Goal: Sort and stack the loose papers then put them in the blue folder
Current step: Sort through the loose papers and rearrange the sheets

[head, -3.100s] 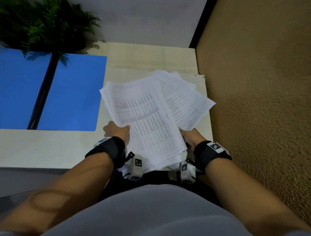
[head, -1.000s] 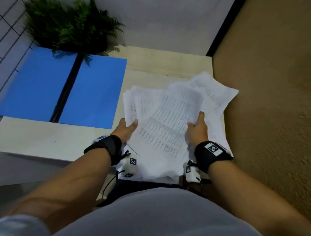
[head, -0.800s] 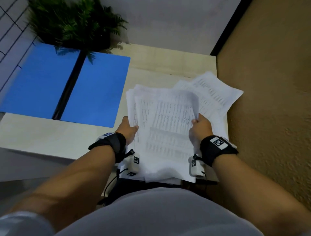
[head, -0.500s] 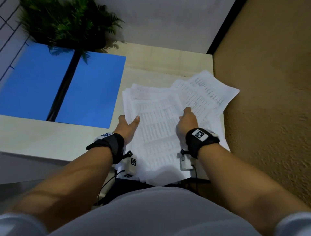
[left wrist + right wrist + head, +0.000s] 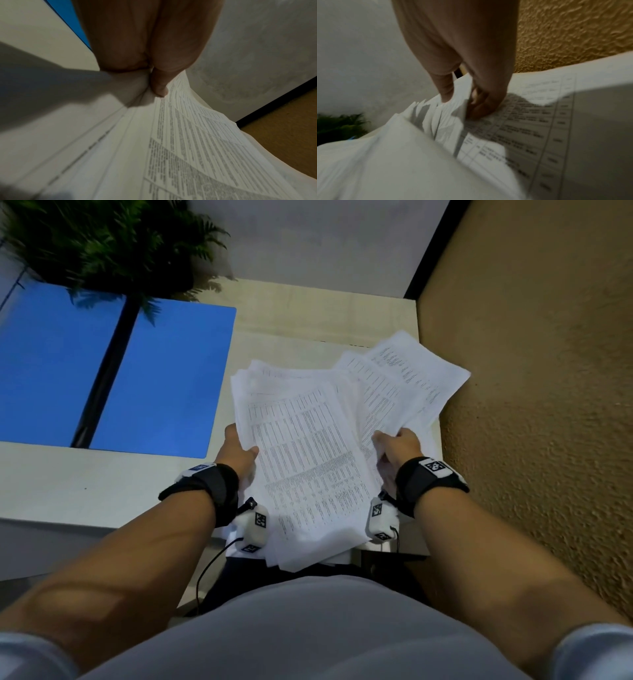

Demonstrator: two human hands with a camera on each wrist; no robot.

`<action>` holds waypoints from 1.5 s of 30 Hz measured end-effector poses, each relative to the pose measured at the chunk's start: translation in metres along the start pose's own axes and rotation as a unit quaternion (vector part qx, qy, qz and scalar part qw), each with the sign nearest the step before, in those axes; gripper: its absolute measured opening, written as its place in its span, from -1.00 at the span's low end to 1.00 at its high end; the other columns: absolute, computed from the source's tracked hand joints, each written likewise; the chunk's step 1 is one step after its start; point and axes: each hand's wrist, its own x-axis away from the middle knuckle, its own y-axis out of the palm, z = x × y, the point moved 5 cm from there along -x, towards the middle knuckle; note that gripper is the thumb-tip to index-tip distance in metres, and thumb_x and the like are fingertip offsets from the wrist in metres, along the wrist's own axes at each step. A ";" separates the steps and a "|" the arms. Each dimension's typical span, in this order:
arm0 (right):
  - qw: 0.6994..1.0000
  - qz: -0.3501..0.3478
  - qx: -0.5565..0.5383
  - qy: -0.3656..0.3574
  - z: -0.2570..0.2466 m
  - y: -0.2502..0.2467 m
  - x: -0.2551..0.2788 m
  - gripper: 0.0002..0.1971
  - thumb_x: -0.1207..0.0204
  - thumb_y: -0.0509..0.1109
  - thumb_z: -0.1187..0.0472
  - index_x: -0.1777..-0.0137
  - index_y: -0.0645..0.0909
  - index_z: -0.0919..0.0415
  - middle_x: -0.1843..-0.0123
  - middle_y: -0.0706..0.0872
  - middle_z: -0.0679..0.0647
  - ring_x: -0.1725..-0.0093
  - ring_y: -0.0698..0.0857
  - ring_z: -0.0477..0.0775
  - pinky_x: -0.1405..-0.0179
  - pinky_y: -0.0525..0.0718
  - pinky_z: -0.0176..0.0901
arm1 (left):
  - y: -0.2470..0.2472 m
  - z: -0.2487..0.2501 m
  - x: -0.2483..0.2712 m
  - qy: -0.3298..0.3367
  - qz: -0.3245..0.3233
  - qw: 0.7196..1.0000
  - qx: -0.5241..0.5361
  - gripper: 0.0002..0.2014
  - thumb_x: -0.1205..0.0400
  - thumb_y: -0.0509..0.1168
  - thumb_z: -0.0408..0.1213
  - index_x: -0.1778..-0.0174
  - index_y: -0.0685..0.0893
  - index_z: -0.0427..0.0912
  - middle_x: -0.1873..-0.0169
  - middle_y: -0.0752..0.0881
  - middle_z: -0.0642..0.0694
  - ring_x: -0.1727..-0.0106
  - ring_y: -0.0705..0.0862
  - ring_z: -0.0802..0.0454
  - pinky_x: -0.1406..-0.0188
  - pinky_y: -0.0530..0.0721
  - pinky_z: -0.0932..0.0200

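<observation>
Your left hand grips the loose papers at their left edge; your right hand pinches sheets at their right. The open blue folder lies left of the papers on the tabletop.

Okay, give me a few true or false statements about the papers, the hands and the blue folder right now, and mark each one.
1. The left hand grips the left edge of the papers. True.
2. The blue folder lies closed on top of the papers. False: it lies open on the desk, left of them.
3. The right hand holds sheets at the right side. True.
4. The papers are squared into a neat stack. False: sheets fan out toward the right.
</observation>
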 end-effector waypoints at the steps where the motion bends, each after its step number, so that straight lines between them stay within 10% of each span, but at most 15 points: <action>1: 0.999 -0.042 -0.022 0.011 -0.001 0.007 0.007 -0.71 -0.57 0.45 0.23 -0.20 0.54 0.35 0.05 0.71 0.16 0.15 0.72 0.14 0.18 0.78 -0.06 | 0.001 0.002 0.000 0.000 0.000 1.000 0.002 -0.47 -0.64 0.19 -0.32 -0.36 0.26 0.39 -0.33 0.61 -0.01 -0.36 0.63 -0.20 -0.42 0.58 -0.33; 6: 0.970 0.076 0.212 -0.090 -0.015 -0.010 0.010 -0.69 -0.69 0.23 0.31 -0.37 0.53 0.42 -0.34 0.65 0.30 -0.34 0.63 0.29 -0.27 0.57 -0.03 | -0.001 0.001 -0.003 0.000 0.004 1.000 0.009 -0.44 -0.64 0.20 -0.38 -0.39 0.30 0.38 -0.37 0.60 0.01 -0.40 0.61 -0.18 -0.47 0.53 -0.31; 12: 0.836 0.120 0.526 -0.103 -0.023 -0.056 -0.004 -0.61 -0.66 0.22 0.14 -0.41 0.51 0.31 -0.48 0.41 0.31 -0.46 0.41 0.34 -0.36 0.48 0.14 | -0.004 -0.002 -0.008 -0.021 0.019 1.000 0.013 -0.47 -0.66 0.26 -0.36 -0.47 0.29 0.17 -0.35 0.63 -0.06 -0.39 0.63 -0.20 -0.44 0.56 -0.29; 20: 0.965 0.101 0.173 -0.169 -0.015 -0.056 0.009 -0.45 -0.49 0.54 0.23 -0.39 0.37 0.28 -0.22 0.60 0.04 -0.17 0.62 0.12 -0.22 0.62 0.01 | -0.003 -0.008 -0.004 -0.051 0.007 0.998 -0.019 -0.51 -0.51 0.47 -0.31 -0.31 0.43 -0.15 -0.21 0.68 -0.19 -0.18 0.71 -0.19 -0.23 0.71 -0.12; 22: 0.949 0.101 0.247 -0.165 -0.025 -0.059 0.013 -0.62 -0.54 0.48 0.25 -0.30 0.54 0.38 -0.21 0.68 0.14 -0.15 0.67 0.16 -0.09 0.61 -0.06 | -0.002 -0.004 -0.002 -0.059 0.014 0.998 -0.020 -0.64 -0.65 0.33 -0.37 -0.32 0.41 -0.18 -0.12 0.65 -0.19 0.00 0.66 -0.14 0.02 0.70 0.03; 27: 0.912 0.190 0.223 -0.287 -0.080 -0.088 0.057 -0.76 -0.58 0.30 0.34 -0.18 0.70 0.30 0.04 0.73 0.20 0.03 0.66 0.08 0.10 0.45 -0.19 | -0.005 -0.006 -0.006 -0.052 0.014 0.996 -0.072 -0.68 -0.67 0.27 -0.25 -0.31 0.38 -0.14 -0.24 0.64 -0.29 -0.20 0.69 -0.33 -0.24 0.65 -0.32; 30: 0.863 0.245 0.203 -0.392 -0.117 -0.110 0.093 -0.78 -0.53 0.27 0.35 -0.10 0.69 0.30 0.03 0.78 0.27 0.07 0.64 0.02 0.10 0.48 -0.22 | -0.005 -0.007 -0.007 -0.054 0.013 0.996 -0.067 -0.69 -0.66 0.26 -0.22 -0.28 0.39 -0.12 -0.26 0.65 -0.33 -0.13 0.69 -0.26 -0.16 0.64 -0.20; 36: 0.826 0.274 0.018 -0.493 -0.148 -0.137 0.130 -0.82 -0.46 0.31 0.23 0.06 0.64 -0.06 0.08 0.74 -0.03 0.05 0.68 -0.17 -0.04 0.70 -0.18 | -0.006 -0.010 -0.008 -0.053 0.009 0.998 -0.027 -0.71 -0.67 0.26 -0.24 -0.29 0.42 -0.10 -0.26 0.65 -0.25 -0.08 0.66 -0.20 -0.06 0.63 -0.11; 41: 0.885 0.200 -0.043 -0.419 -0.133 -0.112 0.122 -0.86 -0.44 0.44 0.30 0.05 0.67 0.07 0.14 0.74 -0.04 0.28 0.65 -0.46 0.14 0.69 -0.33 | -0.001 0.000 0.006 -0.055 0.003 0.998 0.026 -0.53 -0.72 0.19 -0.05 -0.50 0.32 -0.15 -0.17 0.62 -0.21 0.06 0.60 -0.08 0.20 0.58 0.17; 45: 0.965 0.056 -0.030 -0.253 -0.076 -0.064 0.086 -0.79 -0.52 0.37 0.32 0.16 0.69 -0.05 0.39 0.65 -0.13 0.32 0.64 0.00 0.33 0.58 -0.21 | 0.001 0.019 0.025 -0.032 0.002 0.989 0.143 -0.34 -0.67 0.09 0.22 -0.68 0.03 0.28 -0.56 0.32 0.21 -0.53 0.45 0.10 -0.54 0.34 0.08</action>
